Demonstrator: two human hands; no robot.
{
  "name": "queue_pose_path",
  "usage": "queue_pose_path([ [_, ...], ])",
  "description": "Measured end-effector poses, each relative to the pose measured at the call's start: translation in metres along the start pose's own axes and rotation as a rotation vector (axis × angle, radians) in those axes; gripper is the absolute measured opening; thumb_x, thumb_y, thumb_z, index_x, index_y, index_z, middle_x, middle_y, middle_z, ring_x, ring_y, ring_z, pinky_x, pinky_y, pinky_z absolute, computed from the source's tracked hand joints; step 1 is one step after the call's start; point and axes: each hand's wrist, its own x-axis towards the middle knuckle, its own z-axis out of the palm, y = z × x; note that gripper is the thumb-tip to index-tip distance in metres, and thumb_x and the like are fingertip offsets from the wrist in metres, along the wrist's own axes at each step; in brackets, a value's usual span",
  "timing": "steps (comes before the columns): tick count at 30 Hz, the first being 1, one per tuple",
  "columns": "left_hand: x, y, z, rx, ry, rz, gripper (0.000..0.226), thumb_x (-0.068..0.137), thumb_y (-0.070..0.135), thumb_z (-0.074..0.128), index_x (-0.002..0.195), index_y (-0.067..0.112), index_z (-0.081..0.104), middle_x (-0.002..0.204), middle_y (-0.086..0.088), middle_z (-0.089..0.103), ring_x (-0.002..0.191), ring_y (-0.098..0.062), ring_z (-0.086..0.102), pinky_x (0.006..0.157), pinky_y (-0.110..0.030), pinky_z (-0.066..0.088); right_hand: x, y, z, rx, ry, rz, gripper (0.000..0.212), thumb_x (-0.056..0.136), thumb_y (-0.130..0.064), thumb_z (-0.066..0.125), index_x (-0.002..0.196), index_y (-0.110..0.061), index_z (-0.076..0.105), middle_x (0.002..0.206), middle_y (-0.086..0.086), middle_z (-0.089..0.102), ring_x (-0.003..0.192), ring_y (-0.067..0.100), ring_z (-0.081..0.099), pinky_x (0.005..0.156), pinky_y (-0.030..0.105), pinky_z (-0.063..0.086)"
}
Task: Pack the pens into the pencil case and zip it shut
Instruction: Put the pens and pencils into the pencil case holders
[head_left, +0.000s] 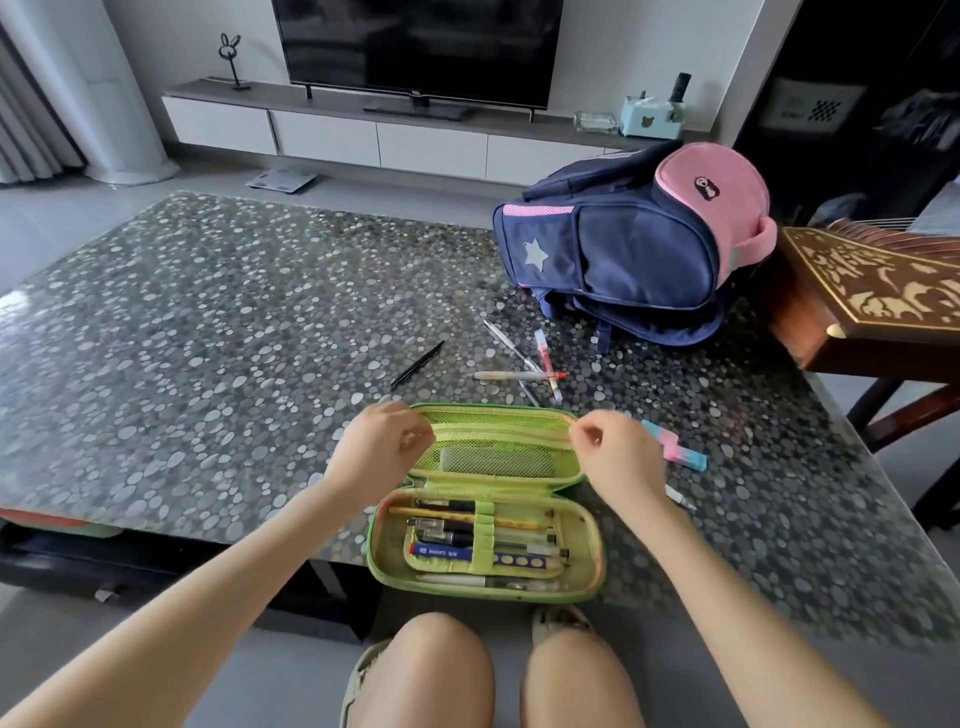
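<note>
Green pencil case (485, 519) open lower centre, left hand (382, 449) and right hand (618, 457) pinching lid corners, loose pens (519, 364) above.

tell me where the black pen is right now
In the head view the black pen lies loose on the table, just beyond the open pencil case and left of the cluster of clear pens.
</note>
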Motion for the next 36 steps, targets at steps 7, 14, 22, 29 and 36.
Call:
queue_pose_path([
  [7, 0.046, -0.005, 0.028, 0.040, -0.074, -0.107, 0.023, 0.085, 0.028, 0.062, 0.104, 0.017, 0.068, 0.109, -0.004, 0.063, 0.101, -0.025, 0.056, 0.084, -0.034, 0.047, 0.100, 0.015, 0.037, -0.103, -0.089, 0.080, 0.027, 0.089, -0.028, 0.057, 0.114, -0.017, 0.058, 0.111, 0.007, 0.061, 0.100, 0.027, 0.056, 0.072, 0.031, 0.043],
  [14, 0.076, -0.009, 0.054, 0.051, -0.107, -0.081, 0.023, 0.087, 0.033, 0.059, 0.104, 0.020, 0.067, 0.115, 0.000, 0.062, 0.106, -0.021, 0.053, 0.085, -0.030, 0.041, 0.131, 0.020, 0.063, -0.320, -0.122, -0.167, 0.018, 0.085, -0.036, 0.063, 0.097, -0.023, 0.065, 0.103, 0.002, 0.057, 0.098, 0.022, 0.045, 0.075, 0.029, 0.037],
  [22, 0.079, -0.003, 0.066, 0.054, -0.184, -0.007, 0.025, 0.086, 0.035, 0.059, 0.105, 0.020, 0.066, 0.112, 0.001, 0.063, 0.106, -0.022, 0.055, 0.086, -0.033, 0.044, 0.074, 0.072, -0.016, 0.028, -0.169, 0.137, 0.009, 0.083, -0.033, 0.067, 0.080, -0.024, 0.068, 0.076, -0.009, 0.065, 0.072, 0.012, 0.060, 0.061, 0.029, 0.048],
  [29, 0.064, 0.009, 0.065, 0.109, -0.109, -0.045, 0.029, 0.087, 0.030, 0.058, 0.113, 0.019, 0.064, 0.118, -0.005, 0.063, 0.110, -0.028, 0.054, 0.093, -0.041, 0.043, -0.007, 0.114, -0.019, -0.117, -0.091, 0.174, 0.014, 0.079, -0.034, 0.070, 0.085, -0.021, 0.073, 0.090, -0.010, 0.064, 0.083, 0.017, 0.062, 0.067, 0.030, 0.048],
  [36, 0.026, 0.016, 0.037, 0.117, -0.041, -0.089, 0.024, 0.085, 0.022, 0.062, 0.108, 0.015, 0.067, 0.114, -0.007, 0.064, 0.107, -0.030, 0.054, 0.092, -0.042, 0.042, -0.015, 0.119, 0.004, -0.162, 0.033, 0.147, 0.015, 0.086, -0.023, 0.064, 0.089, -0.009, 0.068, 0.091, 0.009, 0.069, 0.088, 0.028, 0.059, 0.068, 0.032, 0.043],
])
